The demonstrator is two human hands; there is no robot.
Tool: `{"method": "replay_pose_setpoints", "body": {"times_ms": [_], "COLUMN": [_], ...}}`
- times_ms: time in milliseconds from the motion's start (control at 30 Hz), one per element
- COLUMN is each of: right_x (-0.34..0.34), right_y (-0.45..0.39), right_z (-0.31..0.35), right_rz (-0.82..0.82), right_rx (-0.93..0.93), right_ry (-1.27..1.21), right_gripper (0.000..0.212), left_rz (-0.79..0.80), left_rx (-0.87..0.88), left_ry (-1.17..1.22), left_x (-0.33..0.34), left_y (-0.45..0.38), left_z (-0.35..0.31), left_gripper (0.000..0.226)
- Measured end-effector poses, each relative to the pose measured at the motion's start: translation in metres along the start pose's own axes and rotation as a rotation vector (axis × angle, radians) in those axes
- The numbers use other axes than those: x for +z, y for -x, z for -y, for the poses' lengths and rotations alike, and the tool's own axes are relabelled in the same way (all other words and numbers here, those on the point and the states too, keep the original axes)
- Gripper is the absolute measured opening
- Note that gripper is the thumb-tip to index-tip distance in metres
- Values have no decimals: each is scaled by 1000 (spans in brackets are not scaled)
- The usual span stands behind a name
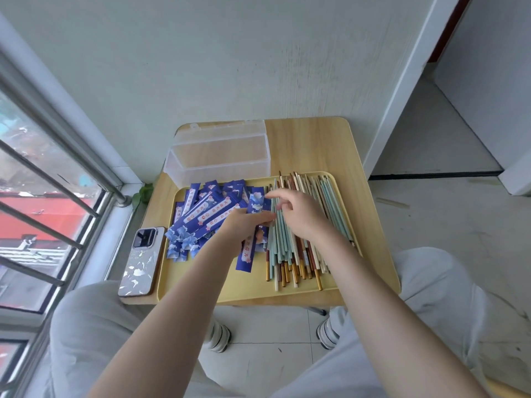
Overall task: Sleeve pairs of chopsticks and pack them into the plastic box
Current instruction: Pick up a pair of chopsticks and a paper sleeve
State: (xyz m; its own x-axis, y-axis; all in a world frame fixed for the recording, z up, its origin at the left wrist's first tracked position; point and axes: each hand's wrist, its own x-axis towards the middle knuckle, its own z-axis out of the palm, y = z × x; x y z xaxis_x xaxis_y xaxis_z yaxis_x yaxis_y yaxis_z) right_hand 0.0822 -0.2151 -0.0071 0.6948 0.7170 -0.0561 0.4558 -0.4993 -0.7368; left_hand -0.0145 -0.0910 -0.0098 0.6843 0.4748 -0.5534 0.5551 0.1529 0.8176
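A yellow tray [244, 291] holds a heap of blue paper sleeves [201, 214] on its left and a pile of loose chopsticks [290, 254], teal, cream and brown, on its right. My left hand [247, 225] reaches across the heap and grips one sleeve [256, 201] by its middle. That sleeve's ends stick out above and below the hand. My right hand [298, 214] hovers over the chopsticks with its fingers loosely spread and holds nothing. The clear plastic box [221, 159] stands with its lid open behind the tray, and nothing shows inside it.
The small wooden table [310, 145] stands against a wall, with bare wood at its back right. A phone [142, 262] lies at the table's left edge beside the tray. A barred window runs along the left. My knees are under the front edge.
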Motion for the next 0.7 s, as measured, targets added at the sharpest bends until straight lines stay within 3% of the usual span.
{"method": "replay_pose_setpoints", "body": {"times_ms": [100,233,467,700], "right_x": [4,10,-2,1], "right_y": [1,-1,-7,-7], "right_z": [4,7,6,36], "right_rz": [61,-100,-295,-203], "right_rx": [40,68,40,31], "right_ry": [-128,-179,-310,-480], "right_gripper": [36,28,9,26], "left_rz": [26,-39,-191,-160], "left_rx": [25,42,132,205], "left_ry": [-1,-2,-32,-191], "left_x": [-4,-10,-23,-15], "left_y": [2,2,1,0], "left_z": [1,7,22,29], "left_gripper": [25,35,28,27]}}
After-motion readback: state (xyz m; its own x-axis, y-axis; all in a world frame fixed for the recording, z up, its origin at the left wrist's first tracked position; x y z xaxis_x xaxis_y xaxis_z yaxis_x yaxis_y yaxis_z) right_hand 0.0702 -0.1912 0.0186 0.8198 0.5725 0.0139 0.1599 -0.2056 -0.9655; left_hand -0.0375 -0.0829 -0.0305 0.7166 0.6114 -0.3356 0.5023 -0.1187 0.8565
